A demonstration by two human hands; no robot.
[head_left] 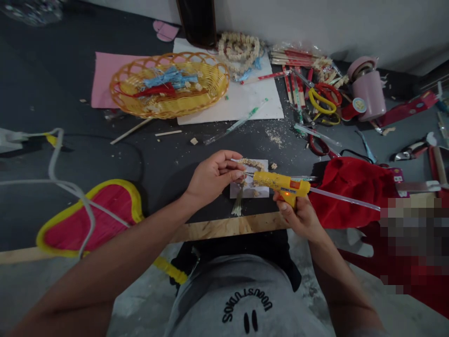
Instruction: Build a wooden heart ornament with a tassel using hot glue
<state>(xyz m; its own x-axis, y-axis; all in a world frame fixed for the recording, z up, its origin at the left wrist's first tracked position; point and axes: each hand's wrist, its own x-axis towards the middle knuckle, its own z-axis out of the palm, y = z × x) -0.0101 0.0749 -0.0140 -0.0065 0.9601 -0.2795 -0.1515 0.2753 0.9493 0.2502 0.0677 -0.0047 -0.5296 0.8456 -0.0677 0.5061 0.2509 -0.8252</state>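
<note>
My right hand [298,216] grips a yellow hot glue gun [271,181] by its handle. A clear glue stick [345,199] juts from its back, and a small orange light glows on its side. The metal nozzle points left at the fingertips of my left hand [219,174]. Those fingers are pinched on a beige beaded string [253,163] that curves over a white paper square [261,191]. A pale tassel [237,206] hangs down below my left fingers toward the table's front edge. The exact spot under the nozzle is too small to make out.
An orange wicker basket [168,112] holds blue and red tassels. Scissors [322,100], wrapped chopsticks [293,58] and a pink tape roll [368,93] crowd the right. A red cloth [354,187] lies beside the glue gun. White cables [89,215] cross a pink, yellow-rimmed shape [105,220] at left.
</note>
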